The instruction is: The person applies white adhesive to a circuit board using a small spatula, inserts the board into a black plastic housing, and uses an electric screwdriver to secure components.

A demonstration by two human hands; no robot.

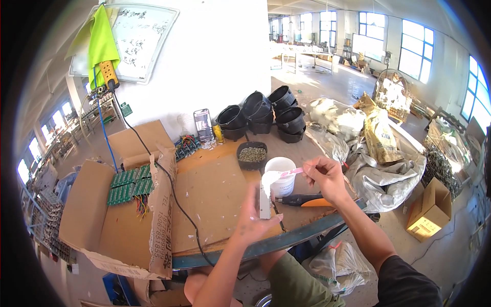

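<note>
**Dabbing paste onto a small white part, with plenty around to spoil**

Holding the small white block (265,200) upright in my left hand (254,217), I have my fingers closed around its lower half, thumb side toward me, just above the front edge of the bench (215,199). My right hand (323,176) pinches a thin pink-and-white stick (286,173) between thumb and fingertips, its white-coated tip held out over the top of the block and just in front of the white tub (281,176).

From the head view, the risks I judge are these. The tip carries a blob that could drip onto the cardboard sheet or onto my left fingers if I tilt the stick or linger. My grip on the block is low, so pressing down hard with the stick could tip it or twist it out of my hand. My right forearm hangs over the orange-handled tool (307,200) lying by the tub; dropping my wrist could knock it off the bench edge, which is close. The tub stands open and touches the black bowl of small greenish pieces (252,155); a careless reach back to reload could nudge either over. The black cable (174,194) crosses the cardboard to my left, well apart from both hands, so I see little chance of snagging it now.
</note>
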